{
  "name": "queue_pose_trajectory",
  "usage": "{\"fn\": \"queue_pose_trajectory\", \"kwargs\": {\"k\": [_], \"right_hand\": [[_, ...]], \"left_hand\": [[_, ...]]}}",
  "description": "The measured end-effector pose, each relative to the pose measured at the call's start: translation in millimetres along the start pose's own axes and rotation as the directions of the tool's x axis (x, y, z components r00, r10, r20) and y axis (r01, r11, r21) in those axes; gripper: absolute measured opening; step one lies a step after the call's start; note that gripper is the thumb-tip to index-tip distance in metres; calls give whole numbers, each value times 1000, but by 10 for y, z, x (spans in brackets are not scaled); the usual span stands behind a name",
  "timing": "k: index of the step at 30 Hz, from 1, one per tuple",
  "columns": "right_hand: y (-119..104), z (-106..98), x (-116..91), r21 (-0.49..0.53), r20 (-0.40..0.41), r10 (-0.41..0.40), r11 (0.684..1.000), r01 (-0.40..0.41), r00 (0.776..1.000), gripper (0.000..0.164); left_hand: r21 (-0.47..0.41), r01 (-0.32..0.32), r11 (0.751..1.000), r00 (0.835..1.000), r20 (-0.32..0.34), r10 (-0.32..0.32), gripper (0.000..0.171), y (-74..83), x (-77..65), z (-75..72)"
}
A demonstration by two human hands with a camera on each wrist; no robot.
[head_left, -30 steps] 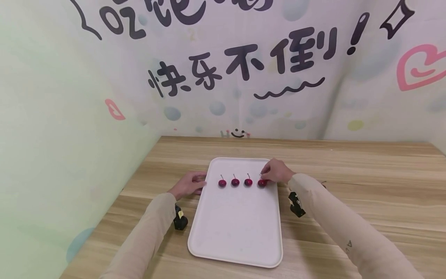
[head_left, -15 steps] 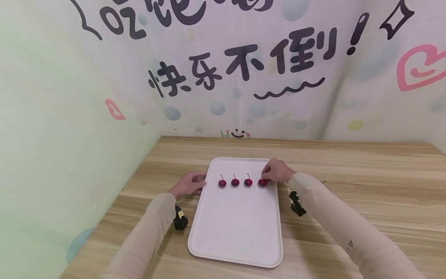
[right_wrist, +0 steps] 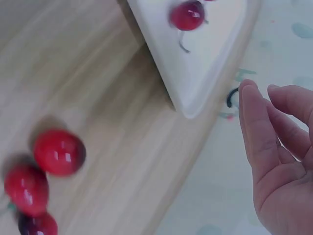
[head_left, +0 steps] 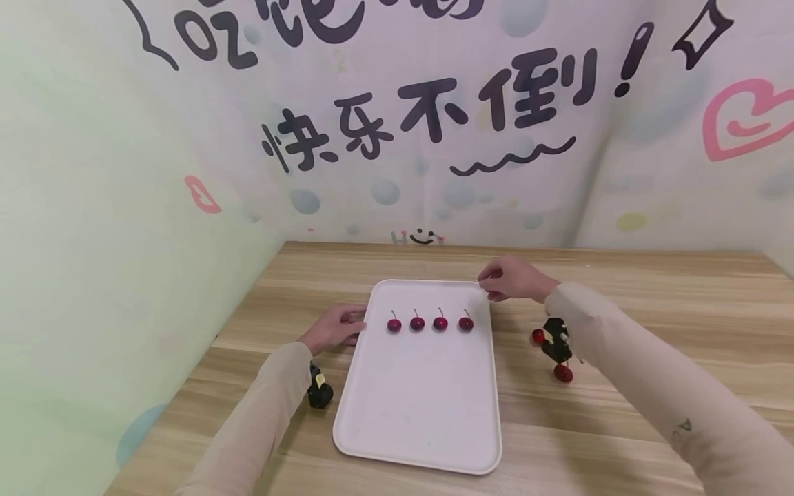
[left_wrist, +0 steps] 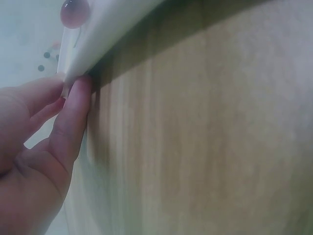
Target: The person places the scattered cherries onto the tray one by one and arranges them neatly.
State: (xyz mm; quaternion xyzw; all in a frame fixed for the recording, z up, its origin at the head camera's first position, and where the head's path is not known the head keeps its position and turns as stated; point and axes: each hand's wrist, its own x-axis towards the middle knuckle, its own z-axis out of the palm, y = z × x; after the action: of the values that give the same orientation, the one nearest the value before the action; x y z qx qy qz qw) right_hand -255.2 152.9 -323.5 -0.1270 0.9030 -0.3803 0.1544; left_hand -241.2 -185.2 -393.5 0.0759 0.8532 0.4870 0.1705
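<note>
Dark red cherries with upright stems, among them the rightmost cherry (head_left: 466, 323), form a row across the far part of a white tray (head_left: 418, 406). My left hand (head_left: 335, 326) is at the tray's left side. In the left wrist view its thumb (left_wrist: 78, 105) and fingers pinch the tray's rim. My right hand (head_left: 515, 279) hovers by the far right corner. The right wrist view shows its fingers (right_wrist: 257, 122) loosely bent, holding nothing.
Loose cherries lie on the wooden table (head_left: 651, 310) right of the tray, including one cherry (head_left: 563, 373) near my right wrist camera (head_left: 556, 339). Several are clustered in the right wrist view, such as a red cherry (right_wrist: 59, 152). A printed wall cloth (head_left: 428, 200) stands behind.
My right hand has let go of the rightmost cherry and moved up and right, off the tray. Cherries beside the right forearm have come into view. The left hand stays at the tray.
</note>
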Motion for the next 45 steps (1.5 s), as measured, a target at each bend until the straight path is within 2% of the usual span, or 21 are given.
{"fn": "queue_pose_trajectory", "kwargs": {"k": [6, 11, 17, 21, 32, 40, 45], "right_hand": [[80, -206, -245, 48, -11, -56, 997, 56, 998, 24], [284, -265, -483, 2, -8, -78, 997, 78, 997, 24], [597, -209, -685, -51, -4, -82, 995, 82, 997, 26], [716, -165, -794, -89, -19, -88, 992, 86, 996, 25], [956, -60, -1078, -51, -7, -114, 992, 113, 993, 17], [1064, 58, -1159, -187, -105, -132, 976, 111, 986, 12], [1085, 114, -1163, -171, -124, -104, 982, 82, 987, 15]], "left_hand": [[-5, 2, 1000, 1000, -1, -2, 42, 1, 5, -9], [4, -4, 1000, 1000, 1, 4, 42, 3, 3, -18], [-5, -9, 1000, 1000, 8, 9, 42, 20, 0, -18], [-18, -12, 1000, 1000, 7, 12, 42, 24, -4, -8], [-3, -3, 1000, 1000, 5, 3, 42, 21, -7, -2], [-1, -2, 1000, 1000, -4, 2, 41, 39, -22, 5], [6, 1, 1000, 1000, -8, -1, 41, 21, -23, 9]]}}
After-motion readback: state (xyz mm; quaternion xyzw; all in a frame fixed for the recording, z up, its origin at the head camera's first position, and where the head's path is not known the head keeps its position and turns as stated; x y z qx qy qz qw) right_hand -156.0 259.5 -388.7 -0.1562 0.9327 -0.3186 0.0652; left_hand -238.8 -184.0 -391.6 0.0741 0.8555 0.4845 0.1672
